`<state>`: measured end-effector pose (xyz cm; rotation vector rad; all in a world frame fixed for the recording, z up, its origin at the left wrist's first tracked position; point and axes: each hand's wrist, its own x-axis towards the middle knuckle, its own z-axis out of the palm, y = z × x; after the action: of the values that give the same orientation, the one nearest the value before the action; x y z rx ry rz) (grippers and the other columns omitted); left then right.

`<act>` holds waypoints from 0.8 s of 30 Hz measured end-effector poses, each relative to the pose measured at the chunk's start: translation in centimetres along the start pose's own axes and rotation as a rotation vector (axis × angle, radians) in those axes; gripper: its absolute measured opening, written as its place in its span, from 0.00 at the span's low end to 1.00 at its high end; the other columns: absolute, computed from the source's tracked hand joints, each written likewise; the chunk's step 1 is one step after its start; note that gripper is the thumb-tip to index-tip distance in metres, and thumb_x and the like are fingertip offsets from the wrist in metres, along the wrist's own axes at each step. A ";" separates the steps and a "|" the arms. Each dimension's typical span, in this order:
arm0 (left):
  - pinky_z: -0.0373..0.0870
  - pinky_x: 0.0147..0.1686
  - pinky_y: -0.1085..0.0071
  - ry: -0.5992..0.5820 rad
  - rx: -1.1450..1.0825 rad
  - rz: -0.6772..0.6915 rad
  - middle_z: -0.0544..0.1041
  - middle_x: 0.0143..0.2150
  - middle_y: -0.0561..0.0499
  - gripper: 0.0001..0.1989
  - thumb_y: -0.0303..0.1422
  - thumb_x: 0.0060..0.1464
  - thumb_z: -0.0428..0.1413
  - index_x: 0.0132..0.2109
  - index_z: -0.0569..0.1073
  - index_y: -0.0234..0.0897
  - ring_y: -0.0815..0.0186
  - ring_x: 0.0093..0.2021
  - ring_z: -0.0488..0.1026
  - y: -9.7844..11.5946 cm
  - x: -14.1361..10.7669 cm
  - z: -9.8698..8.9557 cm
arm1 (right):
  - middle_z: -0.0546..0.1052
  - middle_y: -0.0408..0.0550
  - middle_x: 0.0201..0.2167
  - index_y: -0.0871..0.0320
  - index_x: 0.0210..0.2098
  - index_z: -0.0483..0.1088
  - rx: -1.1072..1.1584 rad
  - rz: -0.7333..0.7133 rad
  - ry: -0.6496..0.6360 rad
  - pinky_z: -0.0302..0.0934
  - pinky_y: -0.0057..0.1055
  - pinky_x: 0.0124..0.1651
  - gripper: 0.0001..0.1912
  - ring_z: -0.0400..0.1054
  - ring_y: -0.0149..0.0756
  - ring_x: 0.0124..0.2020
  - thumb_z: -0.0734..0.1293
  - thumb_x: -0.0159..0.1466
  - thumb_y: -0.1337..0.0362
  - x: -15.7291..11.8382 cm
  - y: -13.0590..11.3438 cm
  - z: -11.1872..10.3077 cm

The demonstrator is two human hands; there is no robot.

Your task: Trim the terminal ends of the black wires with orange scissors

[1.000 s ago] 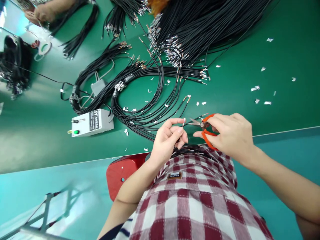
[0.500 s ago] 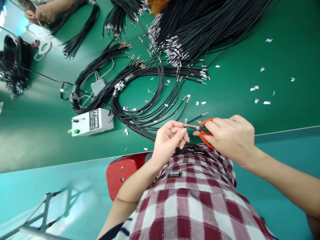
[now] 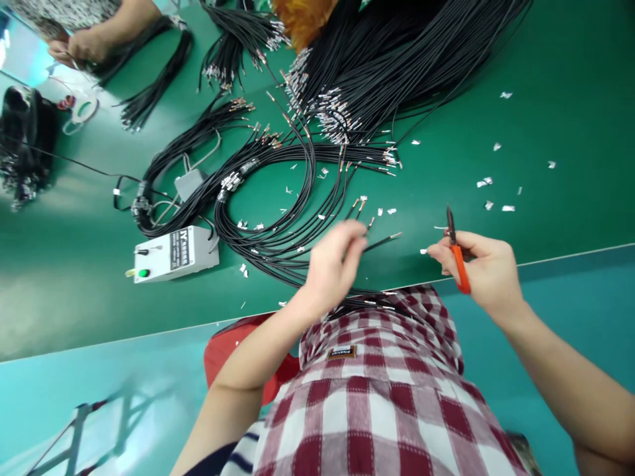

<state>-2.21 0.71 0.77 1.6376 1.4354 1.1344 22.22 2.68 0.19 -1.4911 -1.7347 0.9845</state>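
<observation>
My left hand (image 3: 335, 264), somewhat blurred, is raised with the fingers curled and the thumb pressed toward them. At its fingertips a black cable (image 3: 370, 225) pokes out with a stripped end; the grip itself is partly hidden. Another black cable (image 3: 383, 242) lies just right of this hand. Well apart to the right, my right hand (image 3: 489, 271) holds orange-handled snips (image 3: 460, 263), the dark blades pointing away from me. A small white sliver (image 3: 440, 228) shows beside the blades. Under my left wrist, black cables (image 3: 367, 303) reach over the table edge onto my checked apron (image 3: 367, 396).
Coiled black cable bundles (image 3: 268, 248) lie left of centre. A white control box (image 3: 176, 254) stands near the front edge. Large cable piles (image 3: 387, 79) cover the far side. White scraps (image 3: 489, 205) are scattered at right. A co-worker's hands (image 3: 82, 49) are at far left.
The snips have left my left fingertips and moved right with my right hand, turning from pointing left to pointing away. My left hand has rolled over, back upward.
</observation>
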 end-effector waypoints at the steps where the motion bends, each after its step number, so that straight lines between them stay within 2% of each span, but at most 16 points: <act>1: 0.70 0.46 0.65 -0.235 0.097 0.047 0.78 0.41 0.46 0.08 0.29 0.62 0.52 0.45 0.75 0.40 0.61 0.42 0.75 -0.1 -1.3 0.2 | 0.67 0.41 0.18 0.54 0.24 0.69 0.057 0.051 0.010 0.53 0.33 0.24 0.19 0.59 0.33 0.19 0.71 0.60 0.47 -0.3 0.2 -0.1; 2: 0.71 0.46 0.63 -0.415 0.206 0.066 0.78 0.40 0.44 0.10 0.27 0.62 0.50 0.45 0.75 0.38 0.60 0.41 0.74 -0.4 -2.4 0.4 | 0.67 0.41 0.18 0.54 0.24 0.69 0.106 0.096 0.017 0.54 0.33 0.24 0.18 0.59 0.33 0.19 0.72 0.59 0.48 -0.6 0.4 -0.1; 3: 0.71 0.46 0.59 -0.509 0.338 0.069 0.78 0.41 0.41 0.14 0.24 0.62 0.47 0.47 0.75 0.36 0.57 0.43 0.74 -0.8 -3.3 0.5 | 0.67 0.41 0.18 0.54 0.24 0.70 0.142 0.131 0.023 0.55 0.33 0.24 0.18 0.59 0.33 0.19 0.73 0.58 0.48 -0.8 0.5 0.0; 4: 0.70 0.48 0.55 -0.516 0.479 0.049 0.77 0.46 0.38 0.17 0.22 0.60 0.44 0.49 0.75 0.34 0.54 0.47 0.73 -1.3 -3.7 0.6 | 0.67 0.40 0.18 0.54 0.24 0.70 0.162 0.152 0.022 0.56 0.33 0.25 0.18 0.60 0.32 0.19 0.73 0.57 0.48 -0.9 0.7 0.1; 6: 0.66 0.53 0.47 -0.403 0.717 -0.025 0.71 0.57 0.33 0.23 0.20 0.57 0.45 0.57 0.70 0.33 0.47 0.57 0.67 -2.3 -3.1 0.5 | 0.67 0.40 0.18 0.55 0.24 0.70 0.175 0.175 0.008 0.57 0.32 0.25 0.18 0.60 0.32 0.20 0.74 0.57 0.49 -1.0 0.9 0.6; 8: 0.60 0.59 0.43 -0.339 0.813 -0.046 0.57 0.69 0.33 0.32 0.21 0.51 0.50 0.64 0.63 0.34 0.42 0.67 0.56 -3.0 -1.3 0.0 | 0.68 0.40 0.19 0.55 0.24 0.69 0.180 0.176 -0.019 0.57 0.32 0.25 0.18 0.61 0.32 0.20 0.73 0.57 0.49 -0.9 1.1 1.0; 10: 0.55 0.61 0.40 -0.328 0.829 -0.044 0.50 0.72 0.35 0.38 0.22 0.47 0.54 0.67 0.60 0.36 0.38 0.70 0.48 -3.1 0.3 -0.4 | 0.68 0.40 0.20 0.56 0.25 0.69 0.185 0.161 -0.042 0.57 0.31 0.25 0.18 0.61 0.32 0.20 0.73 0.58 0.49 -0.9 1.2 1.4; 12: 0.57 0.61 0.41 -0.348 0.807 0.005 0.54 0.70 0.36 0.35 0.24 0.49 0.55 0.66 0.61 0.37 0.39 0.68 0.52 -2.7 0.7 -0.8 | 0.68 0.40 0.20 0.56 0.25 0.69 0.176 0.139 -0.050 0.57 0.30 0.25 0.18 0.61 0.31 0.21 0.72 0.58 0.48 -0.9 1.0 1.5; 14: 0.65 0.57 0.51 -0.418 0.746 0.084 0.65 0.62 0.37 0.22 0.26 0.58 0.51 0.59 0.67 0.36 0.48 0.60 0.64 -2.0 -0.4 -0.9 | 0.68 0.40 0.20 0.56 0.26 0.70 0.152 0.120 -0.068 0.57 0.30 0.25 0.18 0.59 0.30 0.21 0.72 0.58 0.49 -1.2 0.6 1.4; 16: 0.70 0.49 0.58 -0.587 0.690 0.134 0.73 0.49 0.40 0.11 0.28 0.63 0.48 0.49 0.72 0.36 0.55 0.48 0.70 -1.4 -2.3 -0.8 | 0.68 0.40 0.20 0.57 0.25 0.70 0.136 0.114 -0.099 0.56 0.29 0.25 0.18 0.58 0.30 0.21 0.72 0.58 0.49 -1.5 0.3 1.4; 17: 0.71 0.47 0.58 -0.637 0.719 0.129 0.74 0.48 0.41 0.11 0.28 0.64 0.47 0.48 0.72 0.35 0.55 0.46 0.70 -1.2 -3.3 -0.7 | 0.68 0.40 0.20 0.57 0.25 0.70 0.135 0.115 -0.115 0.56 0.29 0.25 0.18 0.58 0.30 0.21 0.72 0.59 0.49 -1.6 0.1 1.4; 19: 0.70 0.44 0.56 -0.669 0.782 0.098 0.74 0.45 0.40 0.11 0.27 0.63 0.48 0.49 0.71 0.35 0.54 0.44 0.68 -0.9 -4.6 -0.7 | 0.68 0.40 0.20 0.57 0.24 0.70 0.144 0.125 -0.144 0.55 0.29 0.26 0.18 0.58 0.29 0.21 0.72 0.59 0.49 -1.6 0.0 1.6; 21: 0.69 0.44 0.56 -0.682 0.741 0.051 0.74 0.43 0.42 0.10 0.26 0.62 0.49 0.47 0.71 0.34 0.54 0.43 0.68 -0.9 -4.8 -0.8 | 0.67 0.39 0.20 0.57 0.24 0.70 0.166 0.137 -0.172 0.54 0.29 0.25 0.18 0.57 0.29 0.21 0.72 0.59 0.50 -1.5 -0.1 2.0; 24: 0.68 0.43 0.62 -0.626 0.406 -0.058 0.73 0.39 0.46 0.06 0.26 0.62 0.51 0.40 0.72 0.36 0.59 0.42 0.69 -1.0 -4.0 -1.4 | 0.66 0.38 0.19 0.57 0.25 0.70 0.256 0.187 -0.201 0.54 0.29 0.25 0.17 0.57 0.28 0.21 0.73 0.57 0.51 -1.1 -0.3 2.9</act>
<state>-3.97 -3.11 -0.30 1.9727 1.3183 0.2412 19.80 1.20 -1.06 -1.4450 -1.5500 1.4395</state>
